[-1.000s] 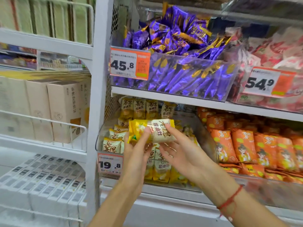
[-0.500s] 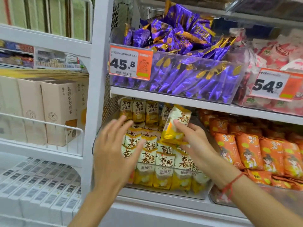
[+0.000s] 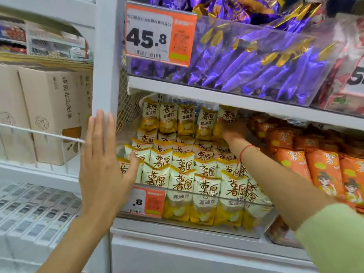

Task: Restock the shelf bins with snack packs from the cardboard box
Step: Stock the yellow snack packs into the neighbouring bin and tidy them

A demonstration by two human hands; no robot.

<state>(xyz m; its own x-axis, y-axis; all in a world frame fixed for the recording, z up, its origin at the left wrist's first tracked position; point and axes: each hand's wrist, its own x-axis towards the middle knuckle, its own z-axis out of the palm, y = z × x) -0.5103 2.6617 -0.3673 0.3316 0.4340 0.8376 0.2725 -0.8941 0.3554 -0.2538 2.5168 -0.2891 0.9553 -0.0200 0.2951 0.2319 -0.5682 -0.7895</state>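
Note:
A clear bin (image 3: 260, 203) on the lower shelf holds several rows of yellow-and-white snack packs (image 3: 181, 186). My right hand (image 3: 232, 131) reaches deep into the back right of this bin and grips a yellow snack pack (image 3: 227, 116) standing upright in the rear row. My left hand (image 3: 102, 164) hovers flat, fingers straight, in front of the white shelf post (image 3: 105, 75) and the bin's left front corner, holding nothing. The cardboard box from the task is not in view.
Above, a clear bin of purple wrapped snacks (image 3: 256, 60) carries a 45.8 price tag (image 3: 159, 36). Orange snack packs (image 3: 323, 170) fill the bin to the right. Beige cartons (image 3: 49, 111) stand behind a wire rail on the left shelving, white boxes (image 3: 35, 213) below.
My right hand carried the yellow pack from the front of the bin to its back right row. My left hand let go of it and moved left. The camera came closer.

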